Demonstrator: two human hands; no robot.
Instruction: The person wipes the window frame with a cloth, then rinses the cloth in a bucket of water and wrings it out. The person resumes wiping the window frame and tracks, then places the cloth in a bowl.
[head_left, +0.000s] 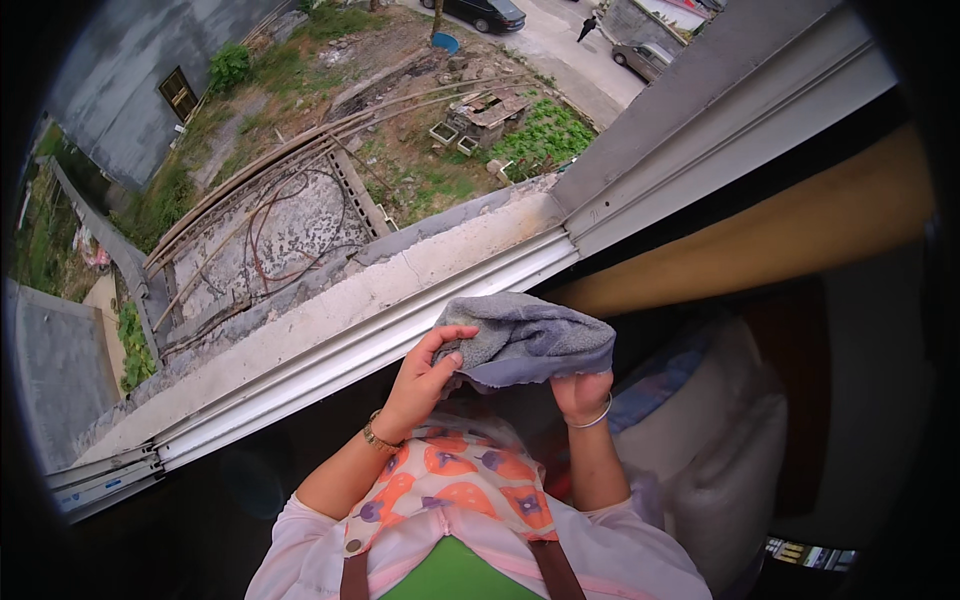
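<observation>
A folded grey cloth (525, 337) is held up in front of my body, close to the metal window track. My left hand (427, 371) grips its left end, with the thumb and index finger on top of the fabric. Under the cloth's right end is my right hand (581, 394); its fingers are mostly hidden by the fabric. A gold-coloured watch or bracelet (381, 435) is on my left wrist and a silver bangle (596, 416) on my right. I wear an apron (472, 472) with an orange fruit print.
The white window track (375, 337) runs diagonally along the concrete sill (420, 270), with a drop to the yard outside. A window frame post (720, 142) rises at right. Large pale bags (705, 442) stand indoors to the right. A person (587, 28) is on the road below.
</observation>
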